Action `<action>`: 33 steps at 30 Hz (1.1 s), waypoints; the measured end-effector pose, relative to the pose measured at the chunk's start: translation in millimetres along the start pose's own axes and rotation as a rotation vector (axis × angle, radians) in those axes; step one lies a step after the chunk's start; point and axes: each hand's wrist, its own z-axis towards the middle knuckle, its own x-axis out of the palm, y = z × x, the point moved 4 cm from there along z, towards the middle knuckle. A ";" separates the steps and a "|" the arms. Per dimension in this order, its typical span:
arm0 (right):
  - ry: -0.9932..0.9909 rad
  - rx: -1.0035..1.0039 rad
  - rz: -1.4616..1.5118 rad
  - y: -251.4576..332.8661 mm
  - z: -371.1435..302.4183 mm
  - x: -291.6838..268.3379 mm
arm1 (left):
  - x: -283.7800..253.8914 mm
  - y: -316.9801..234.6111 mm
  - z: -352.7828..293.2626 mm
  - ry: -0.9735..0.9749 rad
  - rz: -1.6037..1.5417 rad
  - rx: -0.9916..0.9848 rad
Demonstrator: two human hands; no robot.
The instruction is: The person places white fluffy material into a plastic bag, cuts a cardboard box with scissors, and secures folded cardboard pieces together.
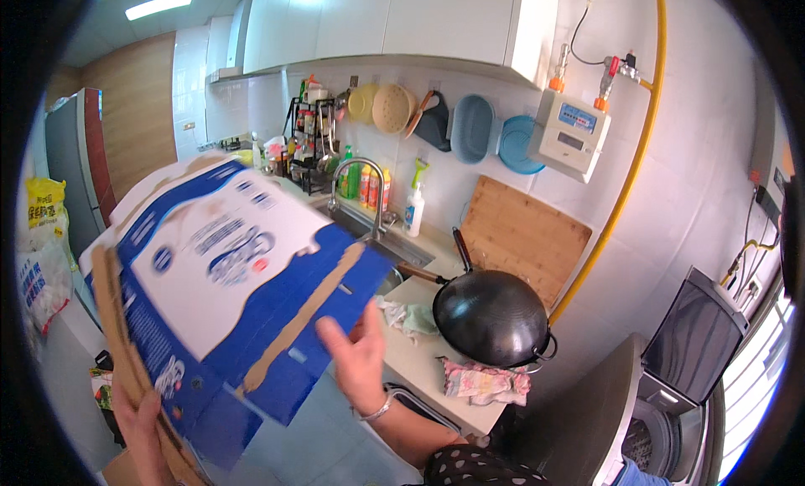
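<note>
A flattened blue and white cardboard box (243,310) hangs tilted in front of me, with a bare brown strip where its printed surface is torn. My left hand (142,427) grips its lower left edge, where the folded brown layers show. At the lower right edge, my right hand (360,360) holds the box with the thumb on the printed face; its other fingers are partly hidden behind the cardboard. Beyond the right hand, a black wok (490,317) rests upside down on the counter.
The sink (402,251) and its curved faucet (360,163) lie behind the box. A pink patterned cloth (486,381) and a pale cloth (411,317) lie on the counter. A wooden cutting board (528,234) leans against the wall. An open washing machine (654,436) stands at right.
</note>
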 end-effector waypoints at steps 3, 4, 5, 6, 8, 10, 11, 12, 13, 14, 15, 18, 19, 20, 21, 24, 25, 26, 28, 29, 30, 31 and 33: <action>-0.276 -0.397 -0.196 50.0 21.7 -38.2 | 73.6 -47.8 20.6 0.221 -0.125 0.079; -0.319 -0.496 -0.221 78.2 24.2 -41.0 | 94.3 -70.7 21.4 0.282 -0.210 0.058; -0.356 -0.569 -0.238 95.8 26.3 -44.4 | 114.7 -90.7 22.2 0.332 -0.276 0.030; -0.367 -0.623 -0.238 110.9 30.3 -45.0 | 126.1 -104.7 28.1 0.393 -0.308 0.068; -0.331 -0.629 -0.361 143.4 34.5 -47.7 | 134.6 -120.1 47.8 0.456 -0.308 0.065; -0.247 -0.669 -0.446 181.9 38.8 -55.3 | 151.0 -138.6 64.7 0.536 -0.317 0.081; -0.199 -0.708 -0.528 204.7 38.7 -55.2 | 157.6 -156.2 67.3 0.566 -0.332 0.091; -0.146 -0.752 -0.634 225.1 38.4 -55.2 | 163.4 -171.0 72.6 0.618 -0.378 0.130; -0.097 -0.810 -0.705 240.5 40.3 -44.5 | 166.4 -183.6 79.0 0.632 -0.377 0.168; -0.147 -0.899 -0.787 258.6 52.2 -51.3 | 177.2 -196.6 83.1 0.664 -0.391 0.203; -0.166 -0.987 -0.872 279.5 61.2 -52.8 | 188.4 -209.5 88.8 0.695 -0.404 0.237; -0.306 -1.128 -1.156 346.9 78.9 -63.6 | 237.5 -246.6 108.0 0.767 -0.513 0.254; -0.305 -1.130 -1.131 367.9 87.5 -66.8 | 255.2 -270.6 91.3 0.800 -0.624 0.256; -0.348 -1.157 -1.187 385.9 97.7 -73.4 | 272.1 -284.5 106.2 0.820 -0.627 0.264; -0.392 -1.185 -1.243 403.8 108.2 -81.1 | 286.4 -300.3 114.4 0.880 -0.664 0.325; -0.474 -1.200 -1.173 447.6 141.2 -102.8 | 316.2 -354.8 105.8 1.051 -0.832 0.438; -0.444 -1.216 -1.180 468.7 158.8 -120.7 | 330.2 -366.0 111.9 1.100 -0.963 0.438; -0.454 -1.208 -1.142 480.4 166.5 -126.8 | 344.2 -378.1 104.4 1.183 -0.990 0.485; -0.446 -1.205 -1.097 503.5 173.6 -138.7 | 352.4 -408.0 85.9 1.341 -1.042 0.593; -0.435 -1.211 -1.102 516.4 174.4 -146.2 | 348.1 -419.6 48.4 1.096 -1.101 0.472; -0.426 -1.219 -1.109 529.4 170.3 -152.5 | 351.1 -424.6 36.9 1.112 -1.135 0.481; -0.436 -1.267 -1.093 535.5 170.9 -154.8 | 346.0 -432.5 29.1 1.101 -1.131 0.513; -0.457 -1.358 -1.053 545.0 171.7 -159.2 | 343.2 -442.9 17.4 1.075 -1.078 0.540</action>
